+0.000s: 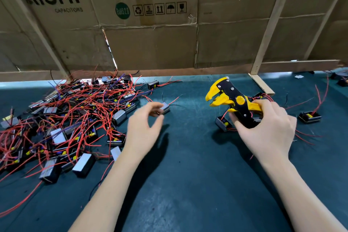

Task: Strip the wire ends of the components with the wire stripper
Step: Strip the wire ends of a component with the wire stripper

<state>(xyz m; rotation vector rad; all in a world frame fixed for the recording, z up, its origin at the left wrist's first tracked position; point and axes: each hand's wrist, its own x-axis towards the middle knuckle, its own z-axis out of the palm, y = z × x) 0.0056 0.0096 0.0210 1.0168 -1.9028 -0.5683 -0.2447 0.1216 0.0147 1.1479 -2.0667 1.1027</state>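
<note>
My right hand (267, 128) grips the handles of a yellow and black wire stripper (231, 100), whose jaws point up and to the left. My left hand (143, 124) hovers with curved fingers just in front of a single small component (164, 108) with a red wire, holding nothing. A big pile of black components with red wires (64, 118) covers the left of the dark green mat. A few components lie on the right: one under the stripper (223, 122) and one further right (309, 117).
A wall of cardboard boxes (150, 24) braced by wooden slats (263, 58) closes off the back of the table. Another component (153, 84) lies near the back edge, with more at the far right (339, 79). Dark green mat (188, 175) shows between my arms.
</note>
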